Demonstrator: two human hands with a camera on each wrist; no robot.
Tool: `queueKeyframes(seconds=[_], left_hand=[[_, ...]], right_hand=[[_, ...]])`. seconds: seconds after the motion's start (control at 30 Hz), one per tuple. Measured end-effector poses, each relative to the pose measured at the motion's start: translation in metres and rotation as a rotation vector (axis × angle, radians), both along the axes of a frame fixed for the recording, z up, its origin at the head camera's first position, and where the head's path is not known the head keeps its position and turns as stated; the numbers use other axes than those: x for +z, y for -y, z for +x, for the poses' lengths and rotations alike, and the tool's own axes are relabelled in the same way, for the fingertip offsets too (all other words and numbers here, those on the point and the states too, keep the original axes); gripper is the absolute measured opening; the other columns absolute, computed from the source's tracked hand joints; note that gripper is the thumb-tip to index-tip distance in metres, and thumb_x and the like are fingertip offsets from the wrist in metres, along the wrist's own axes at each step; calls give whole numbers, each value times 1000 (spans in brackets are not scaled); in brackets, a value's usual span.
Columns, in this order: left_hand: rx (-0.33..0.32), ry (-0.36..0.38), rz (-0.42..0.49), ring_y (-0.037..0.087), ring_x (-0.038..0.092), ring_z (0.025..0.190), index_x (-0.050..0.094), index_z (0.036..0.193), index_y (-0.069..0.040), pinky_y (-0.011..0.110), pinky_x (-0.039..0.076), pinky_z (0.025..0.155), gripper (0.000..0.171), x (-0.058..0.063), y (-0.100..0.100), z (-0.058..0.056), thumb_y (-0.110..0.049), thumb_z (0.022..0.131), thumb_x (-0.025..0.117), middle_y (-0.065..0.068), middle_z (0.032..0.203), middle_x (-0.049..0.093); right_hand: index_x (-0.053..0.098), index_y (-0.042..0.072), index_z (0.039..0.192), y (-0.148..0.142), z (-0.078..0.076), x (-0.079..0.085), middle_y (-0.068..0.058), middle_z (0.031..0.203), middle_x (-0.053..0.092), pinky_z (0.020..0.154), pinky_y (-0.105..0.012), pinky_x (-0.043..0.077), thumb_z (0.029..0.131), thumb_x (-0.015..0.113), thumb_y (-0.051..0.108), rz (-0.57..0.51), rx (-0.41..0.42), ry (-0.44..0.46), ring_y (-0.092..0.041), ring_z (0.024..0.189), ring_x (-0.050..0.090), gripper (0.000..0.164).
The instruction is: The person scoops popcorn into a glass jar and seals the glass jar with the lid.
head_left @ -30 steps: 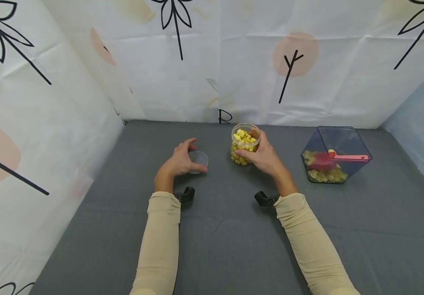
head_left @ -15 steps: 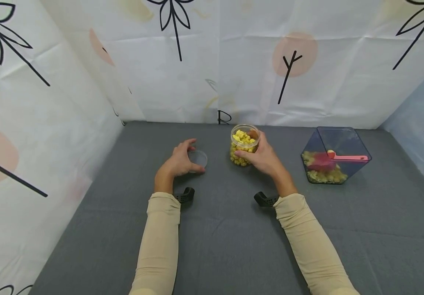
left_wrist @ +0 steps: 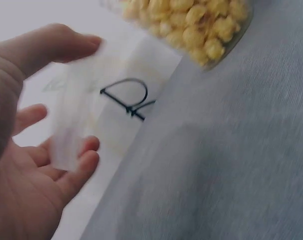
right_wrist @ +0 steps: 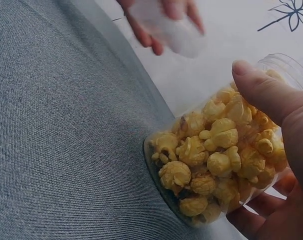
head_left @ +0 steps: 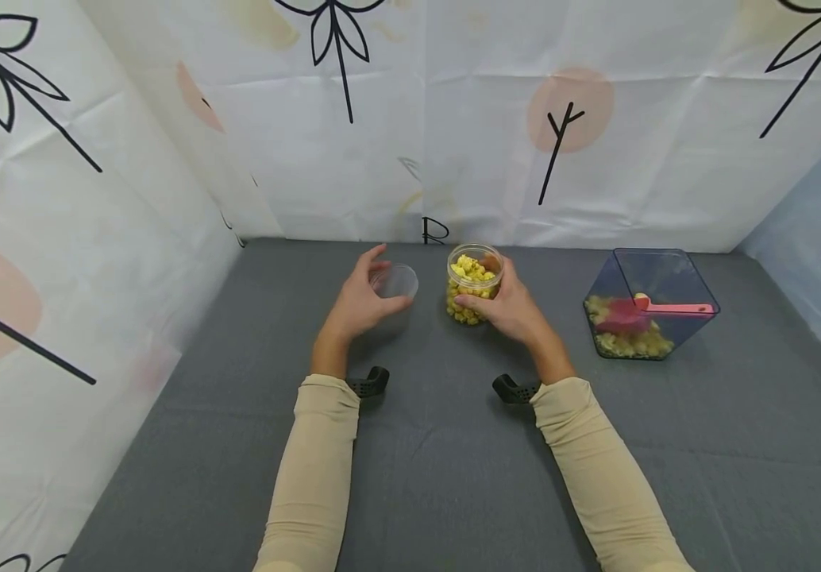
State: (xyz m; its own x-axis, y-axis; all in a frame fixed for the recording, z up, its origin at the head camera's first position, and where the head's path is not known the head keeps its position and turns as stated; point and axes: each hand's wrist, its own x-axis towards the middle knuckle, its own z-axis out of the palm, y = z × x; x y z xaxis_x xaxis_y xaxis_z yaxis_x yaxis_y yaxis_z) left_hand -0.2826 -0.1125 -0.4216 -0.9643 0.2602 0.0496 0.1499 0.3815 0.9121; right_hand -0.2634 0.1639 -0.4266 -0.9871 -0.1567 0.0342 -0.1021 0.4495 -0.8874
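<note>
My left hand (head_left: 362,300) pinches a clear round lid (head_left: 398,282) between thumb and fingers, held up off the table. The left wrist view shows the lid (left_wrist: 71,120) edge-on and blurred, its shadow falling on the cloth. To its right, a clear jar (head_left: 476,284) full of yellow popcorn (right_wrist: 216,155) stands uncovered on the table. My right hand (head_left: 514,306) grips the jar from its right side, thumb across the front, other fingers partly hidden behind it. In the right wrist view the thumb (right_wrist: 266,90) lies near the jar's threaded mouth.
A bluish see-through square container (head_left: 668,274) stands to the right, with popcorn (head_left: 632,343) in the bottom and a pink scoop (head_left: 682,307) leaning inside. Grey cloth (head_left: 425,477) covers the table. A white patterned curtain (head_left: 482,159) hangs along the back and left.
My left hand has lifted the lid off the table and carried it up and a little right, closer to the jar. The right hand and jar have stayed in place.
</note>
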Motion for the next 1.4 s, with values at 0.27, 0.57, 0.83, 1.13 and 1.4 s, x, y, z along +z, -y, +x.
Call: queueKeyframes(seconds=[0.27,0.57,0.83,1.13,1.4], left_hand=[[45,-123,6,29,44,148,19,163,-29,44,39,120,99,5,-28,4,-30,86,82,10,159,44],[55,-159,-33,29,45,148,18,163,-31,47,41,119,104,6,-40,7,-31,83,86,8,158,45],[35,-158,-72,27,43,149,17,163,-31,48,41,118,106,13,-44,10,-32,83,86,4,159,44],[33,-225,-35,28,42,149,14,164,-30,46,40,119,106,14,-46,11,-31,85,84,4,161,41],[54,-249,-79,29,43,148,12,164,-31,44,40,119,108,16,-47,13,-29,84,84,6,160,42]], right_hand=[[20,11,157,0,0,-2,-12,162,37,118,-54,35,90,78,40,-6,-8,-18,-33,146,41,93],[18,12,158,1,0,-4,-12,162,35,119,-53,35,92,77,38,-32,1,-14,-32,145,41,93],[18,11,159,2,0,-3,-12,161,36,119,-53,35,91,77,38,-27,-5,-18,-33,144,42,94],[17,10,159,2,1,-2,-13,161,36,118,-53,36,91,78,37,-29,-9,-13,-33,143,43,96],[17,10,159,2,2,-2,-14,161,35,118,-53,37,91,78,34,-39,-4,-16,-33,143,43,95]])
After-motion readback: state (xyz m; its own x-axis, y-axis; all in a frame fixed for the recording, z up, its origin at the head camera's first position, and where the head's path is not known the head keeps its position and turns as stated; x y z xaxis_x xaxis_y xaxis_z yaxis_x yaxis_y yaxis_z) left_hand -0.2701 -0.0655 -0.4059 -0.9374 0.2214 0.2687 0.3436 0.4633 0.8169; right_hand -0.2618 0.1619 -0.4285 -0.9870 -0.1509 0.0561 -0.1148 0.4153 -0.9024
